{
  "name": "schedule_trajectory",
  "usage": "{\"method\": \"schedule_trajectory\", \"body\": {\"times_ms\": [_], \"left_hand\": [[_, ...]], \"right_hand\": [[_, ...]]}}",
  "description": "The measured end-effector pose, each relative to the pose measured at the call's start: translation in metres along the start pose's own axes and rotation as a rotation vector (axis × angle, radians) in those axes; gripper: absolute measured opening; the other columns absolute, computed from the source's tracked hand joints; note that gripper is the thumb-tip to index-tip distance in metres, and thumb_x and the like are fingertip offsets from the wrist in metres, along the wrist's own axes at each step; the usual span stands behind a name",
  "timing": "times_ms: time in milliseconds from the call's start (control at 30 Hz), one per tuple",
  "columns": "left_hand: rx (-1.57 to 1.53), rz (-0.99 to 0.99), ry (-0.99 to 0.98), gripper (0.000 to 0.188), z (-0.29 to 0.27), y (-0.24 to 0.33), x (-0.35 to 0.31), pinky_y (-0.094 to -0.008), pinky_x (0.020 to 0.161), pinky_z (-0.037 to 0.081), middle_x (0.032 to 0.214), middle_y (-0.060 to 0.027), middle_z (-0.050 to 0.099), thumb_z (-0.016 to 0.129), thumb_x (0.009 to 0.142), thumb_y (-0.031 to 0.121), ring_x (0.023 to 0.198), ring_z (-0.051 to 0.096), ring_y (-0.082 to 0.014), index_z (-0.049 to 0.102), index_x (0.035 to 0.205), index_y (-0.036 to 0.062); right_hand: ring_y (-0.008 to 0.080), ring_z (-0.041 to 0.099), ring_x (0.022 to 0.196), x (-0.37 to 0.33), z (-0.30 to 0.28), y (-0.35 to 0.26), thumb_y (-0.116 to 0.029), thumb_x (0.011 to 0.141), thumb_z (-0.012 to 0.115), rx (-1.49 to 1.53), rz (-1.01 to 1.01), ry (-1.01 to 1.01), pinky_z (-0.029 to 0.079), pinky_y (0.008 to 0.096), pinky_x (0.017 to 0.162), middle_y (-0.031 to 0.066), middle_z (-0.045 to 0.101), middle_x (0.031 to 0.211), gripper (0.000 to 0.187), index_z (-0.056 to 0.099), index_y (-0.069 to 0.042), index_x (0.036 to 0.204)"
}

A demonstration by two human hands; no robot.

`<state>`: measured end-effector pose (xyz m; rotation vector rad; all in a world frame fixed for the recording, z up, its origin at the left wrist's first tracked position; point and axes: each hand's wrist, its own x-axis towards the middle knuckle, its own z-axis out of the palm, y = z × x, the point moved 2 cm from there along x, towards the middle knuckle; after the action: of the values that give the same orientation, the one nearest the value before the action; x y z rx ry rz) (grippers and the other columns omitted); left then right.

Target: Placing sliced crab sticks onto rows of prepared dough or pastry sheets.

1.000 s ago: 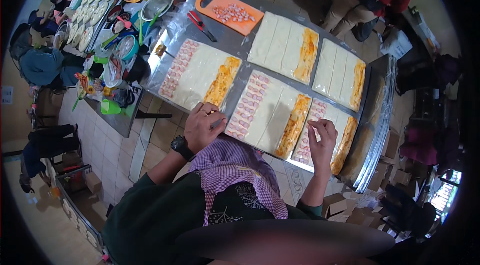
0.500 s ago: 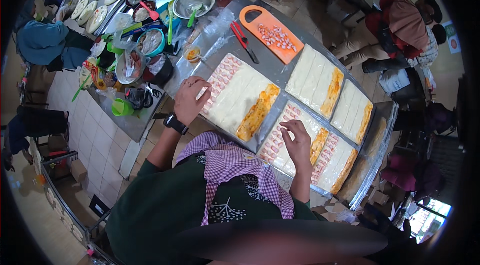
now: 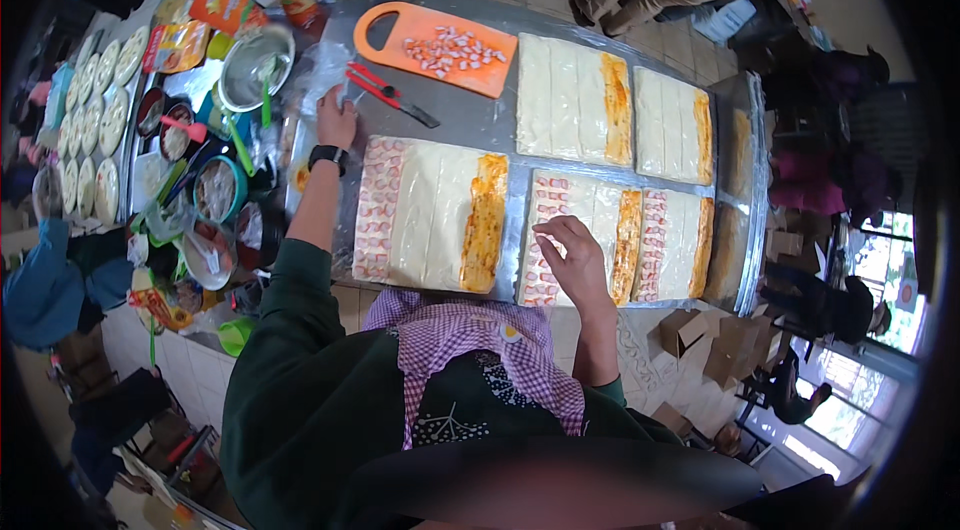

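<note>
My left hand (image 3: 336, 122) is over the left side of the metal table, beside crumpled clear plastic (image 3: 325, 70) and left of a red-handled cutting tool (image 3: 390, 95). Its fingers are parted, and nothing shows in them. My right hand (image 3: 575, 258) hovers over a dough sheet (image 3: 595, 220) at the near middle, thumb and forefinger apart, holding nothing visible. In front of me lies a large dough sheet (image 3: 430, 215), scored in strips. Chopped pink-and-white pieces (image 3: 376, 210) cover its left strip; orange filling (image 3: 486, 220) covers the right one.
An orange cutting board (image 3: 390, 48) with chopped pieces lies at the far side. More dough sheets (image 3: 565, 95) are at the right, before a metal tray (image 3: 738, 190). Bowls crowd the left, including a steel bowl (image 3: 240, 55). Other people work around the table.
The head view has turned, shifting the table in the picture. My left hand has moved from the large sheet's pink-topped strip up toward the plastic. My right hand stays above the near middle sheet.
</note>
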<state>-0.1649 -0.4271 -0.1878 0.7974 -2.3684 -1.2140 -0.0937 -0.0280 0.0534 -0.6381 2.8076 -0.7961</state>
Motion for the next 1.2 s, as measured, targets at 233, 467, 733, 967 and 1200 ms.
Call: {"method": "schedule_trajectory", "body": {"times_ms": [233, 467, 733, 967, 1200], "left_hand": [[0.221, 0.121, -0.14, 0.025, -0.057, 0.041, -0.014, -0.0442, 0.084, 0.047, 0.099, -0.018, 0.065, 0.054, 0.085, 0.012, 0.093, 0.061, -0.037, 0.064, 0.108, 0.0083], [0.326, 0.01, -0.171, 0.062, -0.154, 0.033, -0.064, -0.0432, 0.093, 0.042, 0.125, -0.0188, 0.052, 0.062, 0.07, 0.002, 0.113, 0.05, -0.0387, 0.051, 0.129, 0.0165], [0.316, 0.096, -0.426, 0.091, -0.126, -0.018, -0.11, -0.044, 0.109, 0.03, 0.144, -0.0205, 0.034, 0.075, 0.062, 0.009, 0.133, 0.033, -0.0401, 0.035, 0.143, 0.0143], [0.201, -0.026, -0.21, 0.087, -0.113, -0.016, -0.101, -0.0417, 0.101, 0.038, 0.133, -0.0201, 0.044, 0.079, 0.063, 0.014, 0.119, 0.045, -0.0406, 0.037, 0.139, 0.0099], [0.316, 0.051, -0.022, 0.081, -0.128, 0.012, -0.111, -0.0451, 0.103, 0.033, 0.128, -0.0241, 0.046, 0.077, 0.071, 0.021, 0.121, 0.041, -0.0417, 0.035, 0.139, 0.0039]], "right_hand": [[0.0274, 0.063, 0.088, 0.003, -0.016, 0.026, -0.002, 0.08, 0.067, 0.002, 0.113, 0.036, 0.05, 0.0347, 0.076, 0.0111, 0.063, 0.095, 0.016, 0.068, -0.006, 0.095], [0.0246, 0.063, 0.09, 0.032, -0.015, 0.025, -0.001, 0.085, 0.063, -0.004, 0.098, -0.037, 0.05, 0.0326, 0.078, 0.0118, 0.063, 0.097, 0.015, 0.067, -0.003, 0.099], [0.0248, 0.063, 0.088, 0.073, 0.023, -0.004, -0.004, 0.085, 0.063, 0.082, -0.023, -0.199, 0.05, 0.0327, 0.076, 0.011, 0.063, 0.097, 0.016, 0.068, -0.005, 0.1], [0.0265, 0.062, 0.088, 0.081, 0.04, -0.018, -0.009, 0.084, 0.065, 0.069, -0.018, -0.271, 0.049, 0.0342, 0.076, 0.0106, 0.063, 0.096, 0.015, 0.069, -0.008, 0.099], [0.0287, 0.063, 0.089, 0.12, 0.034, -0.006, -0.008, 0.083, 0.066, -0.06, -0.085, -0.126, 0.05, 0.0362, 0.078, 0.0111, 0.064, 0.095, 0.016, 0.068, -0.007, 0.098]]}}
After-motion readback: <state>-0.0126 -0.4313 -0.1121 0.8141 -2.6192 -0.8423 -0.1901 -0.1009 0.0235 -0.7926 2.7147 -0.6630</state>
